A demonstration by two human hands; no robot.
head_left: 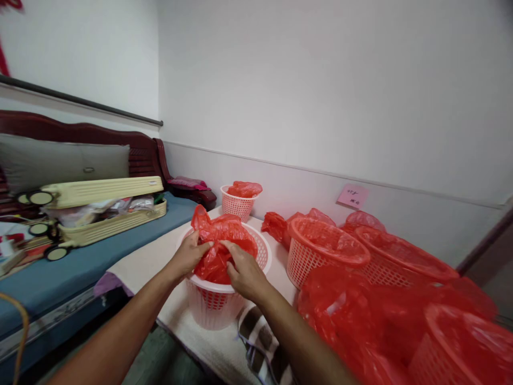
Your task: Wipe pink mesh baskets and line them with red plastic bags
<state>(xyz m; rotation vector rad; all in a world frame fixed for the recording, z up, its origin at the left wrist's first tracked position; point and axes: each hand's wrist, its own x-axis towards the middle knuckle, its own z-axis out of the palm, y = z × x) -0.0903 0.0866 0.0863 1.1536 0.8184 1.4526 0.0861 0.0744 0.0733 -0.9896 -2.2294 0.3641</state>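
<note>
A white plastic basket (214, 310) with slatted sides stands upright in front of me on a cloth-covered table. Bunched inside its mouth is a red plastic bag (228, 230), partly rising above the rim. My left hand (190, 251) pinches the bag at the basket's left side, thumb pointing inward. From the right, my right hand (244, 270) grips the same bag near the middle, fingers bent and close to the left thumb. The bag's lower part shows red through the basket wall.
Several baskets wrapped in red bags, one a basket (328, 243), crowd the table's right side. Behind stands a small white basket (238, 206) with red plastic. A checked cloth (262, 339) lies by my right forearm. An open yellow suitcase (112, 227) rests on the blue bed (180, 206).
</note>
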